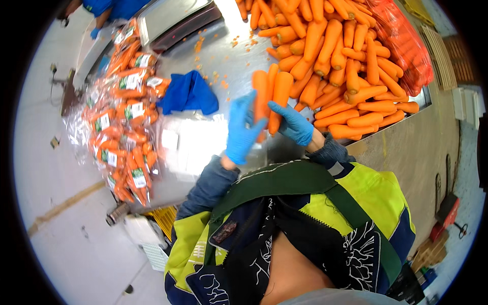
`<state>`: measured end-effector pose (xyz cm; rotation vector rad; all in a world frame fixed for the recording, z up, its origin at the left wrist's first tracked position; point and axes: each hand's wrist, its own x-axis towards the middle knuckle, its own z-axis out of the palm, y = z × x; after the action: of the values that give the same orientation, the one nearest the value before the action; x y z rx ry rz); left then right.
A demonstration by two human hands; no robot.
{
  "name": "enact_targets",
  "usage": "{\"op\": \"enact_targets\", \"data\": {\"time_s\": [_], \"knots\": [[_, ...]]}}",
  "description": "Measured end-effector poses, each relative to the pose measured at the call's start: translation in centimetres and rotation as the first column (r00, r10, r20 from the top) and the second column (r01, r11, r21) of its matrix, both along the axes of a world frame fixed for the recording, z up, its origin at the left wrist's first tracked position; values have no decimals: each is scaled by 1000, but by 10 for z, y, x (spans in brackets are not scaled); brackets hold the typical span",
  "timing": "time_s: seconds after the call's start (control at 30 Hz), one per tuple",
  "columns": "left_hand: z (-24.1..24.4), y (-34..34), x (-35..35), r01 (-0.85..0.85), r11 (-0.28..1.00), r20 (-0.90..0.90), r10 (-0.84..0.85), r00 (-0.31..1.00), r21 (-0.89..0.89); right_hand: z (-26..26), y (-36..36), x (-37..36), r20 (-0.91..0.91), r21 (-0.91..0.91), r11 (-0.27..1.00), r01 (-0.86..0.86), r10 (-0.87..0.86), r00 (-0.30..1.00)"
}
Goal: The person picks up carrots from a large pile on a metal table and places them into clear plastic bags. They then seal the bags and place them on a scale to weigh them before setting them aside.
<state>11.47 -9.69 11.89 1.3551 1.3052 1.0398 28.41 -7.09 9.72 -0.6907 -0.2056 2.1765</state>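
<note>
Both my hands wear blue disposable gloves and hold a small bunch of carrots (281, 99) above the metal table (228, 61). My left hand (243, 129) grips the bunch from the left side, its fingers around an upright carrot (260, 89). On the other side my right hand (295, 124) has its thumb and fingers against the thickest carrot of the bunch. The lower ends of the carrots are partly hidden by my fingers. Just beyond my right hand lies a large heap of loose carrots (328, 49).
Bagged carrots (131, 110) with labels are piled along the table's left side. A blue cloth (188, 91) lies beside them. A weighing scale (175, 19) stands at the back, a red mesh sack of carrots (400, 45) at the right. Another person (114, 9) is at the upper left.
</note>
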Motion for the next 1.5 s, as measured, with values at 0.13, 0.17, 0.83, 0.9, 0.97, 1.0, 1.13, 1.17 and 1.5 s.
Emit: {"op": "enact_targets", "data": {"time_s": [0.13, 0.17, 0.83, 0.9, 0.97, 1.0, 1.13, 1.17, 1.5], "knots": [[3, -58, -11, 51, 998, 120, -56, 991, 40, -4, -40, -11, 88, -24, 998, -63, 65, 994], [-6, -68, -29, 70, 997, 113, -66, 991, -35, -6, -48, -11, 217, 53, 994, -95, 82, 973], [-112, -108, -70, -347, 905, -487, 425, 763, 245, -34, -91, 32, 848, 515, 657, -550, -297, 439], [-85, -112, -62, -364, 814, -573, 578, 581, 452, -18, -90, 28, 878, 462, 660, -593, -244, 412], [-112, -113, -75, -420, 834, -580, 551, 599, 359, -14, -91, 23, 889, 451, 628, -634, -250, 384], [-116, -109, -82, -431, 850, -554, 524, 647, 302, -17, -89, 21, 881, 472, 595, -651, -292, 372], [-105, -104, -78, -493, 841, -408, 540, 736, 224, -38, -81, 14, 820, 550, 444, -708, -448, 356], [-99, -103, -78, -488, 834, -378, 552, 743, 258, -40, -76, 10, 807, 554, 407, -726, -475, 350], [-50, -82, -61, -271, 942, -116, 297, 948, 196, -9, -47, -49, 955, 49, 184, -982, -297, -8]]}}
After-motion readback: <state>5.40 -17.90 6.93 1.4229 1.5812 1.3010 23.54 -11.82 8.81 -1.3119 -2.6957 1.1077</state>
